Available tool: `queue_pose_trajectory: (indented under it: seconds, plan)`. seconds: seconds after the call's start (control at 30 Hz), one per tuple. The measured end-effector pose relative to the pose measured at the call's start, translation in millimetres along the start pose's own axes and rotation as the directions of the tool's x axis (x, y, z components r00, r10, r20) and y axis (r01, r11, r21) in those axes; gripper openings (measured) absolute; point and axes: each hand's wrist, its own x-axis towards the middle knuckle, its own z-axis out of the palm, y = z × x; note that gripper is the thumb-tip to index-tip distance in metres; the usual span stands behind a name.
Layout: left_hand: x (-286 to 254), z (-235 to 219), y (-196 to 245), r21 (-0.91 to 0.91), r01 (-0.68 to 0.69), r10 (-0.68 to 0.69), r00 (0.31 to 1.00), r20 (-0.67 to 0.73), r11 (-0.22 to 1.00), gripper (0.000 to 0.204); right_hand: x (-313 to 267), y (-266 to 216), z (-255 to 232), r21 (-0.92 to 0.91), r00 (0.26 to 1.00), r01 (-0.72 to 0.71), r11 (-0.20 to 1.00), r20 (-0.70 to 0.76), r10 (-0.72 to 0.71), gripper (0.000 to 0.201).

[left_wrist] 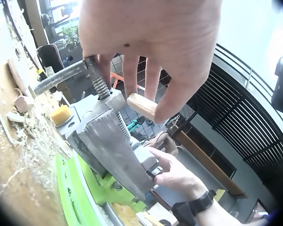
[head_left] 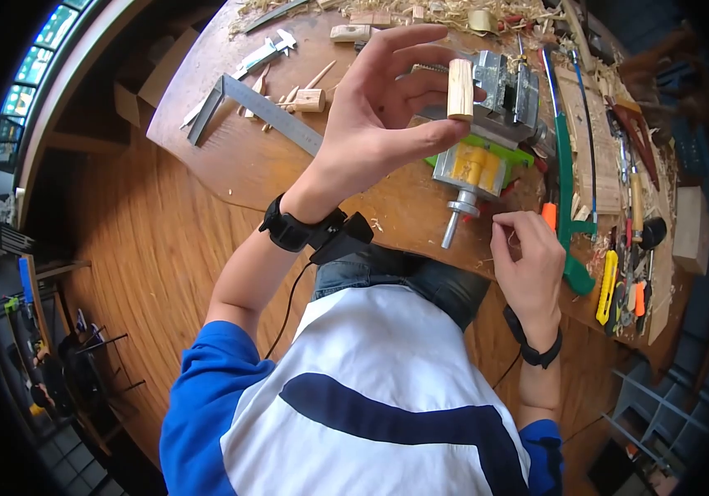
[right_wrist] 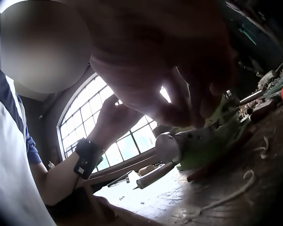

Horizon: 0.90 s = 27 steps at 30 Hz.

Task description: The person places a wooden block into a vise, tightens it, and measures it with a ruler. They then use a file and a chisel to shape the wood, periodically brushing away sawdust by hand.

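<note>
A short, pale wooden block (head_left: 459,89) is pinched between the thumb and fingers of my left hand (head_left: 371,112), raised over the workbench. The left wrist view shows the block (left_wrist: 142,105) at the fingertips, above the grey metal bench vise (left_wrist: 108,141). That vise (head_left: 499,95), with green and yellow parts lower down, stands on the bench just beyond the block. Its screw handle (head_left: 451,227) points toward my body. My right hand (head_left: 530,260) hovers right of the handle, fingers loosely bent with nothing between them. In the right wrist view this hand is dark against the window.
A metal square (head_left: 272,112), a caliper (head_left: 264,54) and a small wooden mallet-like piece (head_left: 309,100) lie to the left. On the right are a green-handled saw (head_left: 565,165), a yellow utility knife (head_left: 607,285) and several other tools. Wood shavings (head_left: 288,10) cover the far edge.
</note>
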Motion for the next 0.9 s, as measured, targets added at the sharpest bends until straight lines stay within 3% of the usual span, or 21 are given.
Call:
queue_pose_trajectory:
  seconds: [0.03,0.17,0.27,0.57,0.67,0.73,0.77,0.83,0.9]
  plan:
    - [0.8,-0.5,-1.2,0.017,-0.017,0.017,1.000,0.020,1.000,0.075,-2.9,-0.3,1.1,0.052,1.000,-0.025,0.998,0.017,0.024,0.014]
    - [7.5,-5.3,-0.5,0.219,-0.104,0.068,0.984,0.165,0.970,0.075,-4.1,11.6,13.5,-0.040,0.996,0.083,0.996,0.031,-0.082,0.013]
    - [7.6,-2.3,0.0,0.247,-0.105,0.060,0.982,0.181,0.963,0.075,-3.2,14.8,19.5,-0.117,0.994,0.097,0.988,0.056,-0.091,0.011]
    - [15.6,-8.6,-5.4,0.299,-0.036,0.012,0.997,0.081,0.954,0.069,-0.8,23.5,23.7,-0.138,0.998,0.065,0.988,0.026,-0.062,0.013]
    - [20.8,-16.3,-8.0,0.508,-0.137,0.046,0.981,0.187,0.851,0.079,-4.6,26.4,15.3,-0.136,1.000,0.004,0.991,0.027,0.000,0.014]
    - [25.0,-14.3,-9.2,0.598,-0.200,0.089,0.974,0.210,0.776,0.071,-4.9,30.1,9.0,-0.165,1.000,0.013,0.986,0.013,-0.011,0.015]
    - [27.6,-13.0,-8.7,0.639,-0.231,0.110,0.968,0.224,0.734,0.068,-1.3,26.9,1.4,-0.042,1.000,-0.027,0.999,0.007,0.027,0.016]
    - [30.9,-5.4,2.9,0.677,-0.136,-0.006,0.979,0.203,0.724,0.077,13.0,14.1,-27.0,0.205,0.995,-0.103,0.973,0.011,0.103,0.019]
    - [34.1,-0.4,5.3,0.683,-0.096,-0.075,0.974,0.216,0.724,0.087,27.7,1.6,-49.5,0.346,0.989,0.017,0.938,-0.141,0.034,0.032]
